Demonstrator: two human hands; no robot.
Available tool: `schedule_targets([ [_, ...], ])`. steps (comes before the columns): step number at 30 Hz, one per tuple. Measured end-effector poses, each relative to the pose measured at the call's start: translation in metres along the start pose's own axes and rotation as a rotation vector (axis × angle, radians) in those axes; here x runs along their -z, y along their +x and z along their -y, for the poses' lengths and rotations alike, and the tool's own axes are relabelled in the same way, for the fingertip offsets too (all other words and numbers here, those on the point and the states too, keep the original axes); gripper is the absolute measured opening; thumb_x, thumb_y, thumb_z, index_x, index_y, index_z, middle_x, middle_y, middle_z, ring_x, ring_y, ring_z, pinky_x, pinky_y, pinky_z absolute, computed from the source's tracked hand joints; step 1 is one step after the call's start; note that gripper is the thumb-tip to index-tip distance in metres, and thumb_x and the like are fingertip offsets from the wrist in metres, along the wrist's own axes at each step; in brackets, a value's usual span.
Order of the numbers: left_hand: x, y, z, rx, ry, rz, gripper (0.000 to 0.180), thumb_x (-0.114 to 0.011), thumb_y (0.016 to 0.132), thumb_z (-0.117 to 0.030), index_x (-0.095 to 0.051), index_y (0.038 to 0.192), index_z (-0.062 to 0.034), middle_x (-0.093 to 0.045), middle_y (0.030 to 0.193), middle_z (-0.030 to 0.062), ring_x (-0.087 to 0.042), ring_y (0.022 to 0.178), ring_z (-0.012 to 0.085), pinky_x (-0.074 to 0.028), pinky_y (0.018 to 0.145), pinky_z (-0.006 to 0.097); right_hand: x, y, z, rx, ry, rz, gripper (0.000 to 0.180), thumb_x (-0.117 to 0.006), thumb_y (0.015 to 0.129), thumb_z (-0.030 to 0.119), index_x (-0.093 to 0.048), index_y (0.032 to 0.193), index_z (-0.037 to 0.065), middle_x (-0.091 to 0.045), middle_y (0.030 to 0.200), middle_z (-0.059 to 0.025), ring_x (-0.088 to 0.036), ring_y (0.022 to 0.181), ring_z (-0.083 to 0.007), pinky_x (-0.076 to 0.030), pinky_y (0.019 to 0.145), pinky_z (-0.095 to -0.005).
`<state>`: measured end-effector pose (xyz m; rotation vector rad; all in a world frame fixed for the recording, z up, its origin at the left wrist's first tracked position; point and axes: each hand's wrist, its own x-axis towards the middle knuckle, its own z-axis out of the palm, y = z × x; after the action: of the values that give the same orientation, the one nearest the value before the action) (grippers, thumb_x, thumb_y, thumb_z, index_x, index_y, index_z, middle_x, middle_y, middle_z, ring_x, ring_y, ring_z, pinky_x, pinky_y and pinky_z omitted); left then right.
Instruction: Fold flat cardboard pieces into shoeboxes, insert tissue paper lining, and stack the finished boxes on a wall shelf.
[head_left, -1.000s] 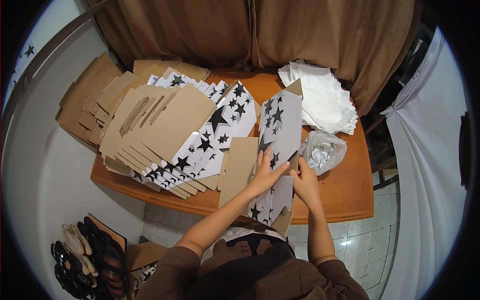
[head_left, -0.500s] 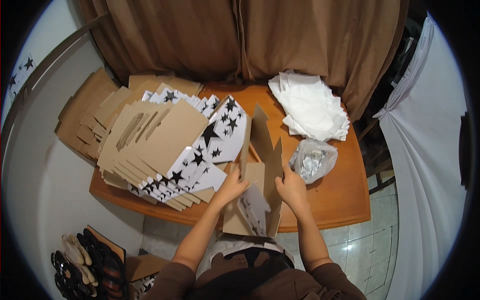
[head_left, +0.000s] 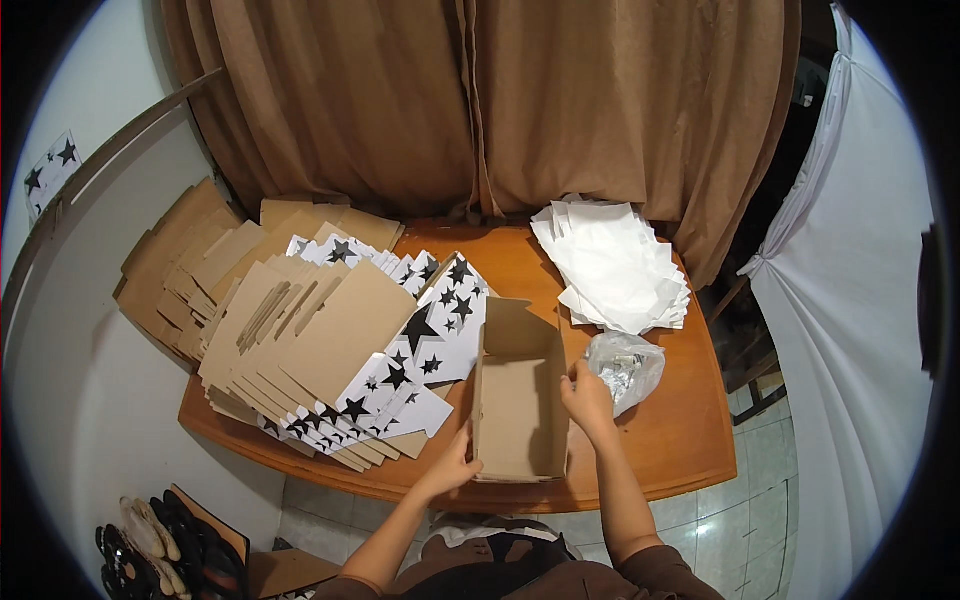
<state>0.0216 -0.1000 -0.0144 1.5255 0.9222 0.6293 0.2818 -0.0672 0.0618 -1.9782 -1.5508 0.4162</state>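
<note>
An open cardboard box [head_left: 514, 412] stands at the table's near edge, its plain brown inside facing up and its walls upright. My left hand [head_left: 452, 468] is at the box's near left corner, thumb and fingers closed on the left wall. Higher up on the other side, my right hand [head_left: 588, 402] pinches the top edge of the right wall. Left of the box leans a stack of flattened cardboard boxes [head_left: 340, 310], brown inside and white with black stars outside. A clear plastic bag [head_left: 628, 372] with silvery contents lies just right of my right hand.
White paper sheets [head_left: 612, 268] are piled at the table's far right. More brown cardboard pieces [head_left: 180, 275] lean at the far left against the wall. A brown curtain [head_left: 340, 110] hangs behind the wooden table [head_left: 660, 455]. Shoes [head_left: 170, 545] sit on the lower left.
The box's walls and near end have come upright, and its star-printed near flap no longer shows. My left hand has moved down to the near left corner. The view has tilted upward.
</note>
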Motion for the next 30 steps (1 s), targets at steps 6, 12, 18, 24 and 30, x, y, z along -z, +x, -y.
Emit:
schedule_targets([
  [6,-0.009,-0.009,0.011,-0.015,0.064,-0.004,0.099,-0.065,0.075,-0.016,0.000,0.147,0.0018,-0.009,0.151,0.0271,-0.012,0.142,0.0353,-0.015,0.114,0.038,-0.037,-0.012,-0.012,0.033,0.206,-0.004,0.047,-0.058,0.086,0.033,-0.051,0.119,0.000,-0.054,0.114,-0.0294,-0.052,0.108,-0.0422,-0.041,0.092,-0.0472],
  [12,0.001,0.003,-0.050,-0.670,0.982,-0.266,0.092,-0.070,0.077,-0.034,-0.017,0.148,-0.0092,-0.017,0.153,0.0141,-0.018,0.141,0.0325,-0.017,0.113,0.047,-0.071,-0.019,-0.030,0.166,0.141,-0.033,0.066,-0.058,0.086,0.037,-0.037,0.140,0.006,-0.028,0.143,-0.0319,-0.025,0.132,-0.0484,-0.025,0.106,-0.0528],
  [18,0.003,0.020,-0.069,-0.658,1.375,0.030,0.083,-0.067,0.068,-0.019,-0.034,0.143,-0.0332,-0.020,0.154,0.0066,-0.018,0.141,0.0290,-0.021,0.110,0.056,-0.074,-0.021,-0.020,0.172,-0.275,-0.025,0.063,-0.054,0.086,0.040,-0.039,0.142,0.015,-0.025,0.147,-0.0288,-0.025,0.133,-0.0488,-0.030,0.103,-0.0561],
  [24,0.008,0.015,0.003,-0.706,0.798,-0.265,0.090,-0.065,0.068,-0.017,-0.021,0.146,-0.0283,-0.013,0.151,0.0261,-0.011,0.140,0.0451,-0.020,0.107,0.062,-0.091,-0.017,-0.018,0.135,-0.300,-0.036,0.064,-0.054,0.083,0.040,-0.040,0.141,0.017,-0.022,0.149,-0.0251,-0.022,0.134,-0.0493,-0.030,0.102,-0.0602],
  [30,0.001,-0.009,0.040,-0.228,0.713,-0.620,0.083,-0.067,0.077,-0.038,-0.025,0.143,-0.0089,-0.006,0.149,0.0327,-0.003,0.137,0.0530,-0.012,0.108,0.061,-0.093,-0.015,-0.003,0.135,-0.427,-0.001,0.065,-0.056,0.082,0.039,-0.041,0.141,0.016,-0.023,0.148,-0.0266,-0.023,0.133,-0.0512,-0.034,0.100,-0.0589],
])
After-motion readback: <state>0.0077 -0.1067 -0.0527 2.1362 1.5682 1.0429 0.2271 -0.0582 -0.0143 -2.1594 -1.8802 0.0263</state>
